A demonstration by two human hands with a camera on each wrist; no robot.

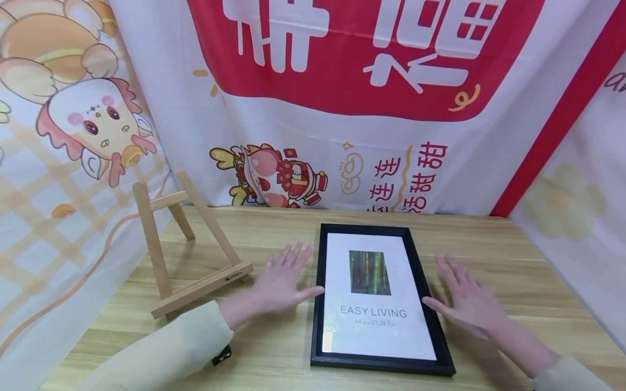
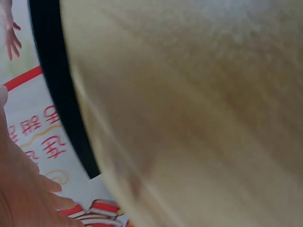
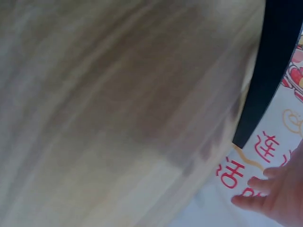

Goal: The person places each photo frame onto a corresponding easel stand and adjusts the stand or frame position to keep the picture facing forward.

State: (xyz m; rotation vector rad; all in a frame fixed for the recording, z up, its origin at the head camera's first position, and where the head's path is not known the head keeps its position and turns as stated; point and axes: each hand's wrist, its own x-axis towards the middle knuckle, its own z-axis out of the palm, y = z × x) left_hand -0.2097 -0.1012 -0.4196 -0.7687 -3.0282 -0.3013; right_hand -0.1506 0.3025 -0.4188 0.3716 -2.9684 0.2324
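A black picture frame (image 1: 381,366) lies flat on the wooden table, its white insert printed with a green bamboo picture and "EASY LIVING". My left hand (image 1: 280,283) spreads its fingers on the frame's left side, the thumb tip right at the edge. On the opposite side my right hand (image 1: 468,302) is spread too, its thumb overlapping the right edge in the head view. Neither hand grips anything. In the left wrist view the frame's dark side (image 2: 61,90) runs beside the hand; the right wrist view shows the other side (image 3: 267,71).
A small wooden easel (image 1: 202,290) stands at the left of the table. Near my left sleeve lies a small black object (image 1: 222,355), partly covered. Printed cloth (image 1: 293,125) hangs behind the table and along both sides.
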